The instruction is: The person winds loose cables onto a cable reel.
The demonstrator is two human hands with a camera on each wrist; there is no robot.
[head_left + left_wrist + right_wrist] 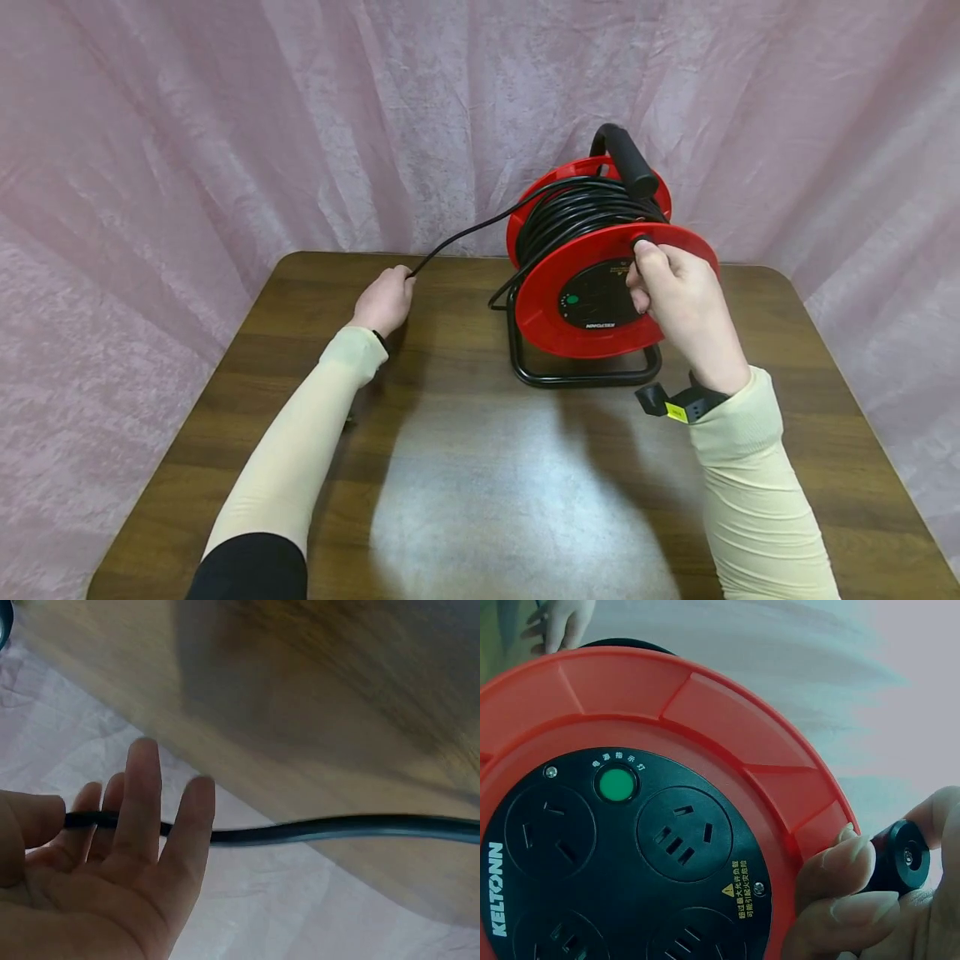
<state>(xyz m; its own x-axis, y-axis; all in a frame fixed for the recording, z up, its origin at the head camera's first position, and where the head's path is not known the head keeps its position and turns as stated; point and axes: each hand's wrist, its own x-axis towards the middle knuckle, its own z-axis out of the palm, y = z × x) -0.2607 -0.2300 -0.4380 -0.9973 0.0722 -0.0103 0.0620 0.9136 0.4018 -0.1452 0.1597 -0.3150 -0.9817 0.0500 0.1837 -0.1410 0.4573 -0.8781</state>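
A red cable reel (540, 325) stands on the table, wound with black cable (573, 208). My right hand (682, 300) grips the small black winding knob (901, 857) on the rim of the reel's front disc. Its fingertips (849, 864) curl round the knob in the right wrist view. To the left of the reel, my left hand (384, 302) holds the stretch of cable (337, 828) that runs off the drum. In the left wrist view the thumb (37, 820) pinches the cable, which threads among the other fingers. The reel's socket panel (630, 862) faces me.
The reel rests on a black tubular stand (588, 381), with a black carrying handle (630, 162) on top. A loop of cable (498, 300) sticks out low on its left side. Behind the wooden table (480, 500) hangs a pink curtain (420, 108).
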